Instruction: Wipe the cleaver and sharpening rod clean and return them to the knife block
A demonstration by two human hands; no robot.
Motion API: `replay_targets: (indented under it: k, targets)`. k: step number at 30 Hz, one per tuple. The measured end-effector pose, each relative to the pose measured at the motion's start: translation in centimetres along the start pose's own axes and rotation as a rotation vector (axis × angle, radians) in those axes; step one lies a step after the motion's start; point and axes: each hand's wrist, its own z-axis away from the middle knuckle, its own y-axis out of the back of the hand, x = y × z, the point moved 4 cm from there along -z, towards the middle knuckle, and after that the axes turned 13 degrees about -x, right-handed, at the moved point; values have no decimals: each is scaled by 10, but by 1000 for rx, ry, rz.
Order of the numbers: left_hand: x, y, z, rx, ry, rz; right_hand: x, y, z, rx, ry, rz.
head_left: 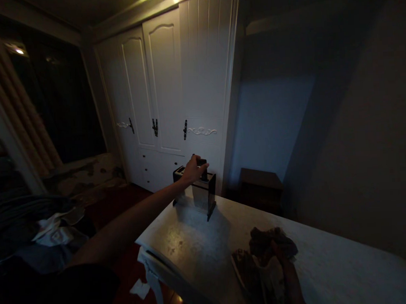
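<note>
On the far end of the white table [200, 236] stands a toaster-like box [202, 198] with shiny metal sides, black ends and small feet. My left hand [191, 171] reaches over its top, fingers curled around a dark upright piece [204, 173]. Shade hides what that piece is and whether it is part of the box. Close to me, my right hand [283, 263] grips a crumpled brown and grey cloth [272, 275], which rests on or just above the tabletop; I cannot tell which. Its fingers are partly lost in the dark folds.
A tall white wardrobe [165, 81] with dark handles stands behind the table. A low brown cabinet [261, 178] is by the wall at the right. Dark clothes [19, 225] are heaped at the left, and a white scrap [140, 289] lies on the floor.
</note>
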Motion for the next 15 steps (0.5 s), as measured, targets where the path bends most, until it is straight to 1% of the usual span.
replay_targets:
  k: [2,4,6,9,11,13,15]
  targets:
    - [-1,7,2,37,-47,-18,4,2,-2,7,-37,-34]
    - [0,15,6,81,-90,-35,9,4,-6,-30,-83,-67]
    - [1,25,9,140,-119,-47,13,6,-8,-57,-88,-63]
    - [-2,40,11,246,-120,-89,12,9,-7,-11,-62,-35]
    - [-8,48,9,290,-103,-134,10,7,-4,17,-64,-32]
    - [-15,51,6,281,-78,-173,8,3,-1,25,-96,-44]
    - [-23,50,1,237,-37,-185,6,0,2,46,-125,-33]
